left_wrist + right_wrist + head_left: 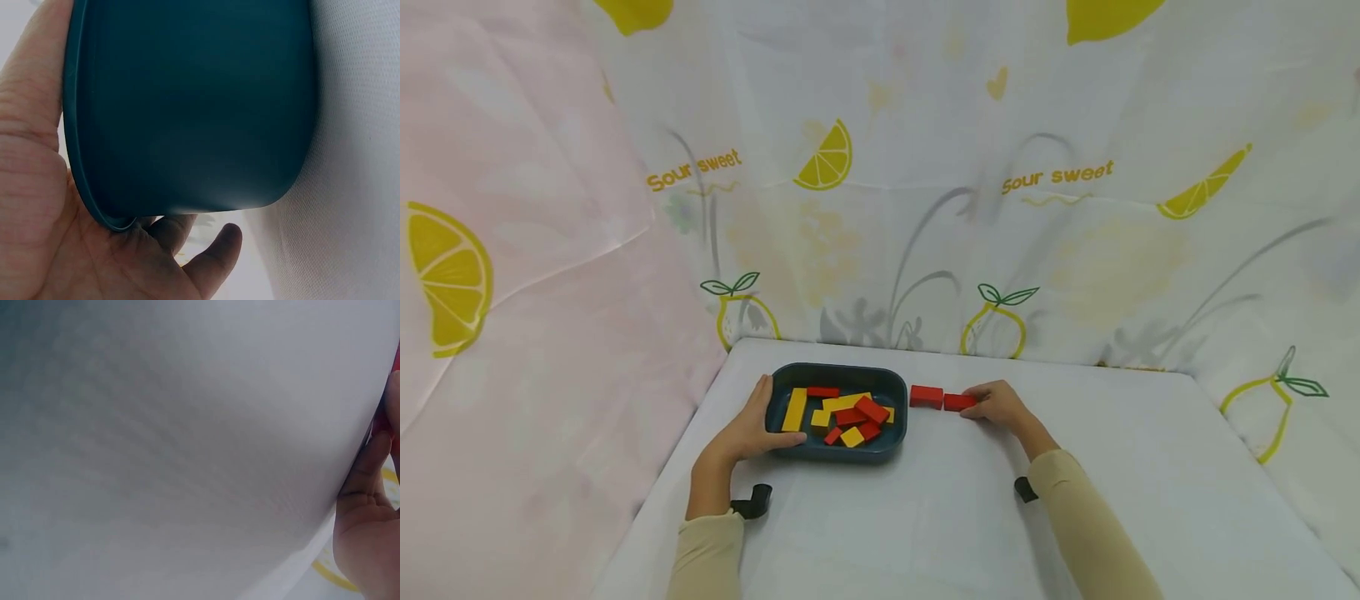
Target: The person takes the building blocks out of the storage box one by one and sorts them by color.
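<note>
A dark teal tray (842, 455) stands on the white table, with several red and yellow blocks lying inside it. My left hand (748, 429) grips the tray's left end, thumb over the near rim and fingers around the far side; the left wrist view shows the tray wall (194, 112) close up against the palm. To the right of the tray, my right hand (1000, 406) pinches the right end of a red block (957, 402) at the table surface. Another red block (927, 397) lies between that block and the tray, end to end with it.
The white table (880, 533) reaches back to a lemon-printed cloth (895, 250) hanging behind it. A pink cloth (550, 350) hangs along the left side. Black wrist camera mounts (760, 500) stick out inward from both wrists.
</note>
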`<state>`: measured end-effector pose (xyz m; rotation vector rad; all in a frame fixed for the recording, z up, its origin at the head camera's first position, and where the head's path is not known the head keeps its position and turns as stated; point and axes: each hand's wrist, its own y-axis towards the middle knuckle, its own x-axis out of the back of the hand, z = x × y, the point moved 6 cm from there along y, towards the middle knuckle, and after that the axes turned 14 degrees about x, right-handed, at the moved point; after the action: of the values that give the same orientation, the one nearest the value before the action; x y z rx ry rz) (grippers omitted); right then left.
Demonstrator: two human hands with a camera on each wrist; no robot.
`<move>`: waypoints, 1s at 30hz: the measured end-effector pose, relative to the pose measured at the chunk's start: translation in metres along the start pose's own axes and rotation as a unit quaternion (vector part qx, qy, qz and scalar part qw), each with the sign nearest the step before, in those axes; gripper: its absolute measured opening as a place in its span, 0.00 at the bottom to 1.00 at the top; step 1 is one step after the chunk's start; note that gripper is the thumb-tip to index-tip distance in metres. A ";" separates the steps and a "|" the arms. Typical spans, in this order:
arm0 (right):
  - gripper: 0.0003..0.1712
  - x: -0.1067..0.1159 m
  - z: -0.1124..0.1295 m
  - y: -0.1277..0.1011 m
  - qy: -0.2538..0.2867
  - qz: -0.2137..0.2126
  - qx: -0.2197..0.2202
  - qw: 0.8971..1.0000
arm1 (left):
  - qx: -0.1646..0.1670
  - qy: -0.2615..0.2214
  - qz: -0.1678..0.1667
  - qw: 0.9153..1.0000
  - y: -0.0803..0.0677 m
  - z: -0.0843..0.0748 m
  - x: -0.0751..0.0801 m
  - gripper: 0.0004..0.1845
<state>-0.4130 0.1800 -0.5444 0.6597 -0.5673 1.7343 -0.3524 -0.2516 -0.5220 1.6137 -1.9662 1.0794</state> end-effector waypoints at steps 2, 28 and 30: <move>0.25 0.000 0.002 0.000 -0.005 -0.001 0.007 1.000 | -0.001 0.001 -0.001 1.000 0.000 0.000 0.000 0.72; 0.25 -0.004 0.007 0.001 -0.021 0.009 0.005 1.000 | 0.005 -0.004 -0.002 1.000 0.002 0.000 0.000 0.72; 0.24 -0.005 0.006 0.000 -0.023 0.008 0.010 1.000 | 0.005 -0.005 -0.001 1.000 0.002 0.001 -0.001 0.72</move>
<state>-0.4113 0.1723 -0.5433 0.7112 -0.5895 1.7463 -0.3536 -0.2512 -0.5237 1.6303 -1.9672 1.0848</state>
